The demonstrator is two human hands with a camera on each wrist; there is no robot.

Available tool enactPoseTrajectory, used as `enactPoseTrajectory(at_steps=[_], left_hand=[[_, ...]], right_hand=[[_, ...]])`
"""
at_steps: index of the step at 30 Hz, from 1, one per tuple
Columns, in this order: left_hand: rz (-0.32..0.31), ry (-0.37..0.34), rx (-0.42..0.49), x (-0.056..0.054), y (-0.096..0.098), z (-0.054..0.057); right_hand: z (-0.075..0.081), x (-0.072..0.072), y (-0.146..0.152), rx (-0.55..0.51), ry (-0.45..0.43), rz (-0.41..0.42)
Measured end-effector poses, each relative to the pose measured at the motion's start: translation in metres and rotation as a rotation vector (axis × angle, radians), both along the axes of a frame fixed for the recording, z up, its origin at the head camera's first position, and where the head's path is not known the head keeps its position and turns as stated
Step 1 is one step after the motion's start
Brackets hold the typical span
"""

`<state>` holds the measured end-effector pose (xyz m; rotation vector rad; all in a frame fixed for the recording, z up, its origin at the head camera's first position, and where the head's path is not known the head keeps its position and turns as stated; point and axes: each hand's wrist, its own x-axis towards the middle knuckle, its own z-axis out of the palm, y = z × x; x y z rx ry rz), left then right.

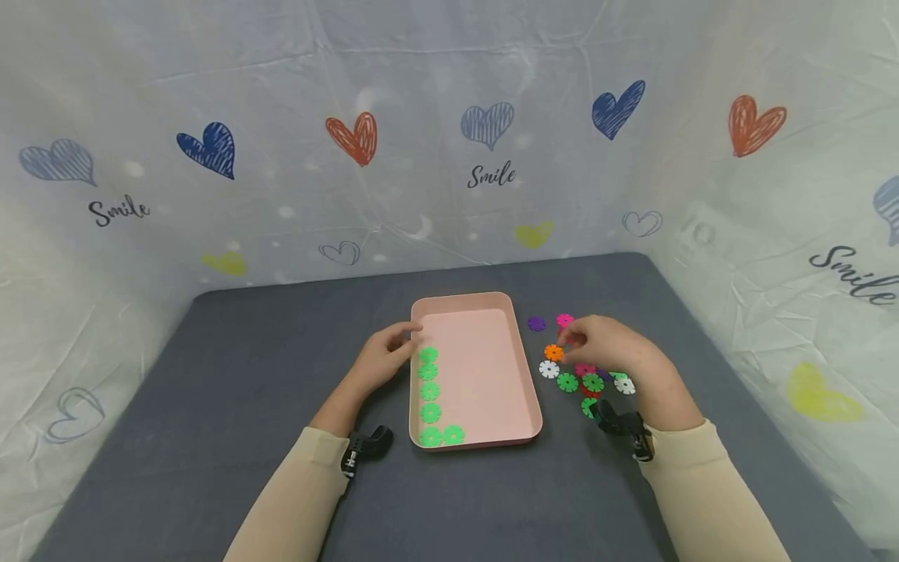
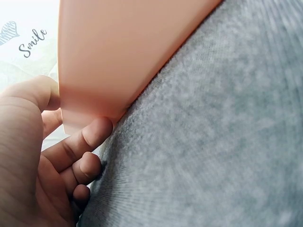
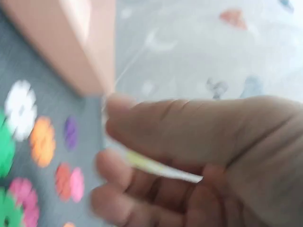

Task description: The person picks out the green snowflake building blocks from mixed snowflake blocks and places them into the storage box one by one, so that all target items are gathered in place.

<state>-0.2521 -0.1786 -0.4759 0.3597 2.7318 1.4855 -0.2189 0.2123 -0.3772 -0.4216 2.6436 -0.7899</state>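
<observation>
A shallow pink tray (image 1: 477, 367) lies on the table in the head view. Inside it, several green snowflake discs (image 1: 431, 391) run down the left side, with one more beside the bottom one. My left hand (image 1: 382, 355) holds the tray's left rim; in the left wrist view its fingertips (image 2: 99, 130) touch the outer wall. Above a loose group of discs to the right hovers my right hand (image 1: 607, 343), fingers bent and apart, nothing visible between them. Closest to its fingertips is an orange disc (image 1: 554, 353), beside a white disc (image 1: 549, 369).
Around the right hand lie more discs: a purple disc (image 1: 537, 324), a pink disc (image 1: 565, 320), a green disc (image 1: 567, 382) and others partly overlapping under the wrist. The grey-covered table (image 1: 267, 406) ends at a printed white curtain (image 1: 421, 203) behind.
</observation>
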Motion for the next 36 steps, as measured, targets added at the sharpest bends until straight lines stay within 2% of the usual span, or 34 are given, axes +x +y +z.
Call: enactPoseTrajectory(at_steps=[4,6,9,13,18,24,26,30,36], left_hand=[[0.004,-0.001,-0.01,0.0,-0.001,-0.002],[0.004,-0.002,-0.011,0.0,-0.001,-0.003],[0.001,-0.005,-0.004,0.0,0.0,-0.004],[-0.004,-0.002,0.002,0.0,0.001,-0.003],[-0.006,0.006,0.0,-0.001,0.002,-0.002],[-0.008,0.011,0.001,-0.002,0.002,-0.002],[-0.011,0.014,0.0,-0.002,0.001,-0.002],[-0.011,0.011,0.002,-0.002,0.001,-0.003],[-0.006,0.003,0.005,-0.001,-0.002,-0.003]], right_hand=[[-0.012,-0.001,0.016,0.083,-0.135,-0.048],[-0.017,-0.001,0.02,0.139,-0.167,-0.062],[-0.021,-0.001,0.02,0.237,-0.158,-0.095],[-0.022,-0.002,0.017,0.333,-0.102,-0.125],[-0.02,-0.002,0.013,0.356,-0.082,-0.136],[-0.021,-0.001,0.012,0.37,-0.118,-0.161],[-0.021,-0.001,0.013,0.349,-0.134,-0.163],[-0.015,-0.001,0.017,0.184,-0.137,-0.134],[0.008,0.007,0.009,-0.081,-0.015,-0.079]])
